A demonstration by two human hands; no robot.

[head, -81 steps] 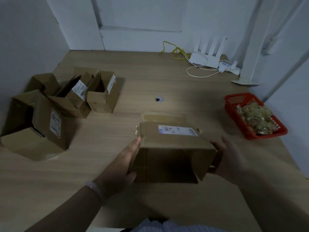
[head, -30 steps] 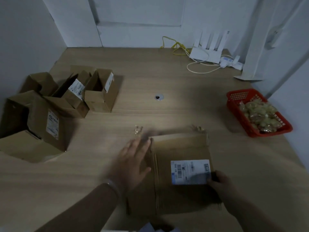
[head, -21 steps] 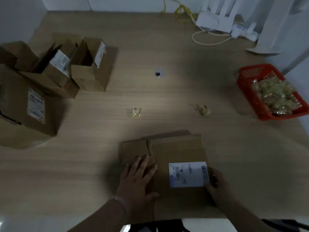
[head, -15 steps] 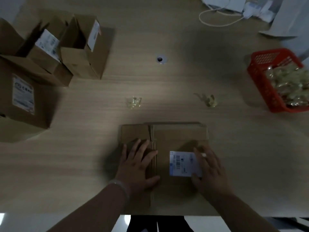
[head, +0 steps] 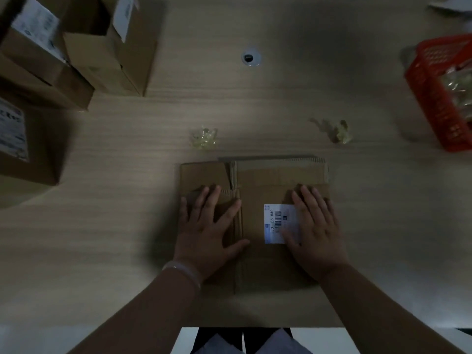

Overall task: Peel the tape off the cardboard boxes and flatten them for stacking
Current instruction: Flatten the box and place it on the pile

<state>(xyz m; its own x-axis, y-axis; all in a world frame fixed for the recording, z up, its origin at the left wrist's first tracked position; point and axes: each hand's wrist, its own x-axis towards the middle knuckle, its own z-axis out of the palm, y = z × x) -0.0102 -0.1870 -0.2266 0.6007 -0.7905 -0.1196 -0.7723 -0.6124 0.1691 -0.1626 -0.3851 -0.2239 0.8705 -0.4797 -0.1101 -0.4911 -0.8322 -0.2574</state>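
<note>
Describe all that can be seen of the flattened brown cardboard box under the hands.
The flattened brown cardboard box lies flat on the light wooden table, near its front edge. It looks like plain corrugated board, with layered flaps along the far edge and a fold left of centre. A white barcode label sits on its right half. The left hand and right hand press on it, fingers spread; the right one partly covers the label.

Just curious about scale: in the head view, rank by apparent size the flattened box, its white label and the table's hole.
1. flattened box
2. label, partly under the right hand
3. hole
</note>
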